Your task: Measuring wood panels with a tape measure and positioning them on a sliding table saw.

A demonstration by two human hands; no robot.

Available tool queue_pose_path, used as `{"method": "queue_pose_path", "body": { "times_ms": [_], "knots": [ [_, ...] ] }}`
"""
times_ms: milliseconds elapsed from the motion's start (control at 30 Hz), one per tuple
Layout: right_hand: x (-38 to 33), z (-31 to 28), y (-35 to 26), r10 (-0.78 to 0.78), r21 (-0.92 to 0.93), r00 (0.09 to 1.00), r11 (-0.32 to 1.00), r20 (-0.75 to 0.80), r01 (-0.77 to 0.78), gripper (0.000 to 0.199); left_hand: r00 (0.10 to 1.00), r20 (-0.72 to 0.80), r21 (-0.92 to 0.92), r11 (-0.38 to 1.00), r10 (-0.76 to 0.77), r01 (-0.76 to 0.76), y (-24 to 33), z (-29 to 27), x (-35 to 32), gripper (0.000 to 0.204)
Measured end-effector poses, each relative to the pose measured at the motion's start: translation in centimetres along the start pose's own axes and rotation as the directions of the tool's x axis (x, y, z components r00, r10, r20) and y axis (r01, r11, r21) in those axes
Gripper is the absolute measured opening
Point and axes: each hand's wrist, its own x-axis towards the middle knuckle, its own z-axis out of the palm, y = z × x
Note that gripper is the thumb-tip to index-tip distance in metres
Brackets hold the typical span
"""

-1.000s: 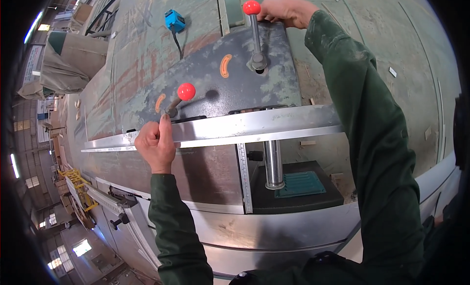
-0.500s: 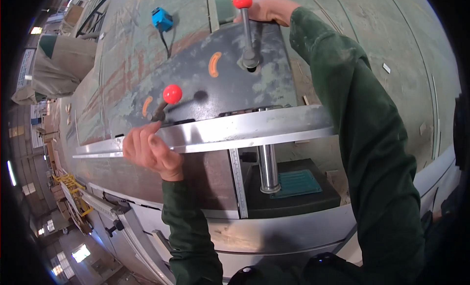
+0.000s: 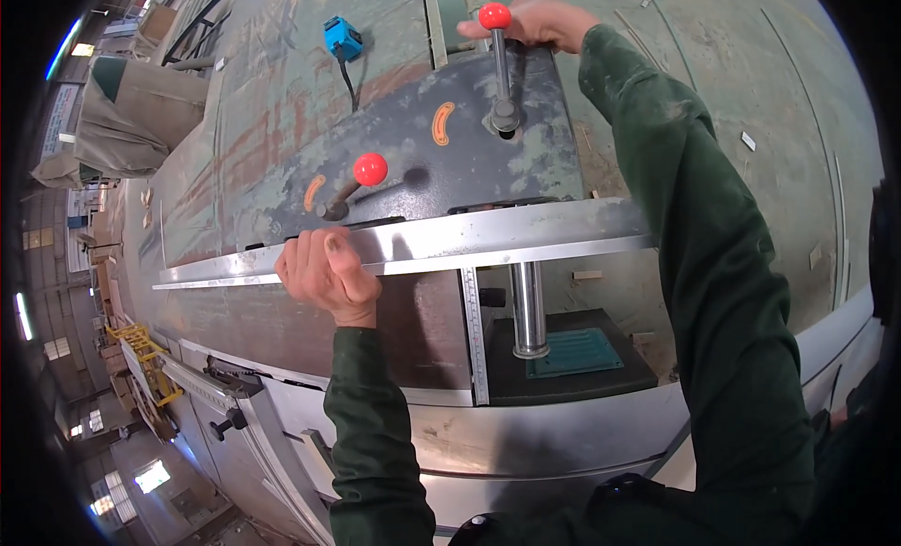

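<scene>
A long silver metal fence (image 3: 488, 232) crosses the machine, with my left hand (image 3: 328, 276) closed around it, thumb uppermost. Behind the fence is a worn dark grey housing (image 3: 422, 124). Two levers rise from it: a near one with a red ball knob (image 3: 371, 169) just beyond my left hand, and a far one with another red ball knob (image 3: 495, 16). My right hand (image 3: 549, 22) is at the housing's far edge, behind the far knob. One finger stretches left past that knob; the other fingers are blurred and partly hidden.
An upright steel post (image 3: 528, 311) stands below the fence, beside a ruled scale strip (image 3: 476, 335). At the far left are a blue box on a cable (image 3: 343, 39) and a grey cloth-covered object (image 3: 141, 119). A pale metal rail (image 3: 554, 443) runs along the near side.
The whole scene has shifted somewhat to the right in view. My left hand keeps its hold on the fence. A finger of my right hand now shows stretched out left of the far knob.
</scene>
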Motion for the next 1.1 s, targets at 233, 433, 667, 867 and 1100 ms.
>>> {"method": "queue_pose_path", "body": {
  "times_ms": [233, 433, 667, 867, 1100],
  "knots": [
    [-1.9, -1.4, 0.6, 0.092, 0.378, 0.983, 0.914, 0.156, -0.146, 0.018, 1.0, 0.008, 0.022, 1.0, -0.001, 0.001, 0.0, 0.1, 0.0, 0.044],
    [-1.2, -0.9, 0.0, 0.002, 0.419, 0.99, 0.906, 0.143, -0.062, 0.014, 1.0, 0.002, 0.024, 1.0, 0.004, -0.004, 0.0, -0.1, 0.2, 0.043],
    [-4.1, -5.9, -3.4, -0.096, 0.752, 0.995, 0.658, 0.04, 0.034, 0.027, 1.0, 0.009, 0.03, 1.0, 0.004, -0.005, 0.1, -0.3, 0.3, 0.039],
    [-4.3, -5.8, -3.5, -0.256, 0.247, 0.952, 0.946, 0.167, 0.211, 0.028, 0.999, -0.014, 0.049, 0.998, 0.031, -0.03, -0.2, -0.2, 0.4, 0.035],
    [-16.6, -0.8, -2.3, -0.299, -0.369, 0.927, 0.907, -0.225, 0.203, 0.026, 1.0, -0.003, 0.055, 0.998, -0.001, 0.001, -0.3, -0.2, 0.1, 0.032]
  ]
}}
